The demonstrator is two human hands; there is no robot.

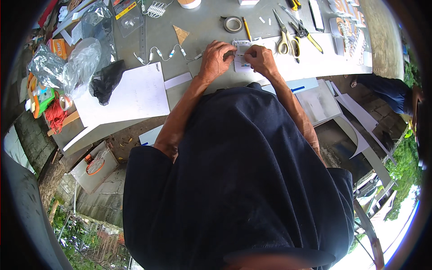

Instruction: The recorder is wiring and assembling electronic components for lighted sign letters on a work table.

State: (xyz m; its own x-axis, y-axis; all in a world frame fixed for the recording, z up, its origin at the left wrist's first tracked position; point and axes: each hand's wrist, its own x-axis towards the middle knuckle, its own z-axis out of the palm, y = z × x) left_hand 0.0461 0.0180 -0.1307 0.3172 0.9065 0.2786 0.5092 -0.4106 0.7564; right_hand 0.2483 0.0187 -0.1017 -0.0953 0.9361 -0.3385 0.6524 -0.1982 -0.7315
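Both hands pinched on small white panel (243, 57) | left hand (216, 58) steadied edge | right hand (261, 59) gripped top | scissors (284, 38) lay near for reach

Yellow-handled scissors (284, 39), tape roll (232, 24), black cloth (108, 81), white sheet (128, 96)

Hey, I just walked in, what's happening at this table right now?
A person in a dark shirt is bent over a grey worktable, both hands together on a small white piece lying on it. The left hand and the right hand pinch it from either side; what exactly the fingers do there is too small to tell. A string of small white modules on wire runs up to the left hand. Yellow-handled scissors, pliers, a roll of tape and a pencil lie just beyond, untouched.
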